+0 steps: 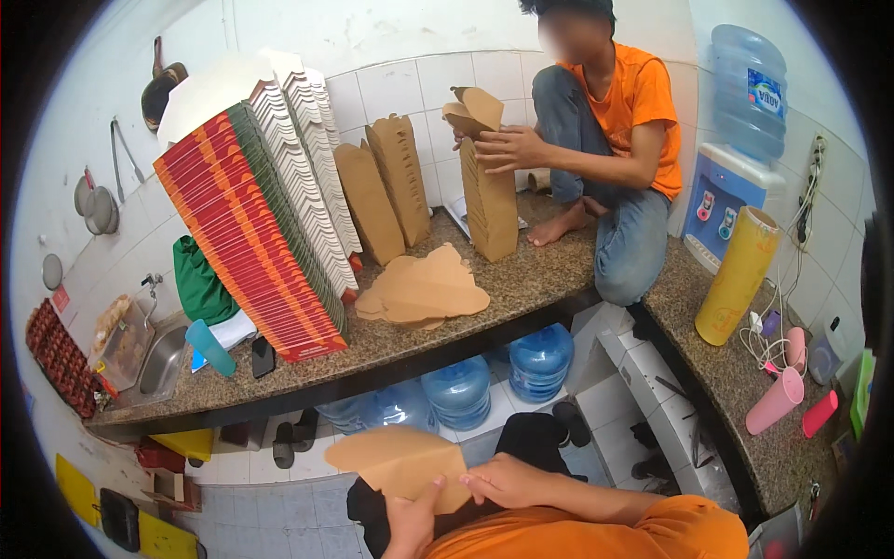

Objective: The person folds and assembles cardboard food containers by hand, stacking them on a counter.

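Red-orange flat carton stack [247, 238] on counter, brown folded boxes [491, 200] beside wall

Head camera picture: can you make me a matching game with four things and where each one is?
Things:
1. flat brown cardboard piece
2. pile of brown cutouts
3. yellow roll
4. blue water jugs

Places:
A. under the counter
B. standing on the right counter
C. lying on the counter top
D. in the person's left hand and right hand

Pairs: 1-D, 2-C, 3-B, 4-A
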A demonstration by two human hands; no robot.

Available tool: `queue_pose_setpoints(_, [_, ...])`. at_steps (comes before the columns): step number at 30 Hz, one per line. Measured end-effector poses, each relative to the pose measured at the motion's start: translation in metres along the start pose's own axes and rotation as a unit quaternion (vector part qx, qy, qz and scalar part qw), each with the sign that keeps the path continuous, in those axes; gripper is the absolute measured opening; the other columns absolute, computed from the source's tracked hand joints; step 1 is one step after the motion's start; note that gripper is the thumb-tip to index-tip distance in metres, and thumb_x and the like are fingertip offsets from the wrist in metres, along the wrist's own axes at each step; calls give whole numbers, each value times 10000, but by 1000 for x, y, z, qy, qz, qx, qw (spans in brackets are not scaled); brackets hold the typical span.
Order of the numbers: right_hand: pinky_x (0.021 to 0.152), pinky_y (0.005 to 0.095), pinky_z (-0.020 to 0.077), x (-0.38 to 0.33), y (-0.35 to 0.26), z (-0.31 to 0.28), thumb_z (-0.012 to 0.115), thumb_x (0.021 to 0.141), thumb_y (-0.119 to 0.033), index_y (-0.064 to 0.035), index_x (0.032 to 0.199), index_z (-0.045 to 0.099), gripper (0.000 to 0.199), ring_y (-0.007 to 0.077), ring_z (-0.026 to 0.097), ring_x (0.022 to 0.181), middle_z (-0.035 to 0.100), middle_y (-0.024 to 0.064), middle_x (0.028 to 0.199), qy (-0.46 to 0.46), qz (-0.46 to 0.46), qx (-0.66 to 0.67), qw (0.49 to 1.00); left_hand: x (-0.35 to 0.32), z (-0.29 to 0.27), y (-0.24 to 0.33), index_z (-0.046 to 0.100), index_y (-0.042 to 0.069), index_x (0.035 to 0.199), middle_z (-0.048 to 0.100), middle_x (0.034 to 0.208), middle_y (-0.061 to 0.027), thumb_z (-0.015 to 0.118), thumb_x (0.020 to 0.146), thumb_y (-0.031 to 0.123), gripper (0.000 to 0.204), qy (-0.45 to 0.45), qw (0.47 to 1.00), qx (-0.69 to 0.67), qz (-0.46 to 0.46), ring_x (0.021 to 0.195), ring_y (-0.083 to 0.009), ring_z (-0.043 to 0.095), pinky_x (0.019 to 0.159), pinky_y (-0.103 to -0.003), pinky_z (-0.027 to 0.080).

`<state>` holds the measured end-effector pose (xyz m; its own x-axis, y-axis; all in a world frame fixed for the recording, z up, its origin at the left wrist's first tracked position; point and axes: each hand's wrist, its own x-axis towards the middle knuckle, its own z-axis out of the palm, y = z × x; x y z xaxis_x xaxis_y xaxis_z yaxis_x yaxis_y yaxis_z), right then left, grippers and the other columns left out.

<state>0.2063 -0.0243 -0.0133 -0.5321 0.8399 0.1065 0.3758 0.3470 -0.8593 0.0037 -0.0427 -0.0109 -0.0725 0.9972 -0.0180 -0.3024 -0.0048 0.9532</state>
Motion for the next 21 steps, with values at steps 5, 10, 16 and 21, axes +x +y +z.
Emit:
queue_pose_setpoints(5, [1005,482,498,12,-22,-12,616,1036,-312,-43,1267,632,354,382,654,1150,699,165,1227,189,-115,-134,966,24,-38,9,688,-24,1167,747,1056,-138,688,894,38,280,-89,948,300,62,941,-224,723,836,-381,577])
queue_pose_setpoints(10, [1115,483,395,13,5,4,723,964,-250,-79,1441,557,534,362,541,1340,608,178,1410,63,-199,-103,972,11,-22,43,698,-77,1050,716,955,-303,668,851,116,278,-380,794,474,-28,844,-392,741,761,-418,574])
queue_pose_setpoints(16, [970,418,490,-6,21,12,738,946,-162,-48,1170,733,251,289,675,1111,721,137,1162,95,-180,-21,979,5,-66,-15,607,-36,1346,717,1220,-164,763,876,79,509,-422,864,233,-144,1123,-232,690,955,-358,537])
queue_pose_setpoints(21, [907,403,512,4,23,12,770,906,-119,-54,1095,782,200,255,702,976,725,123,1132,165,-129,-46,977,4,-60,-33,651,-18,1318,722,1214,-76,795,863,-34,477,-247,957,-74,-132,1103,-155,679,969,-333,550])
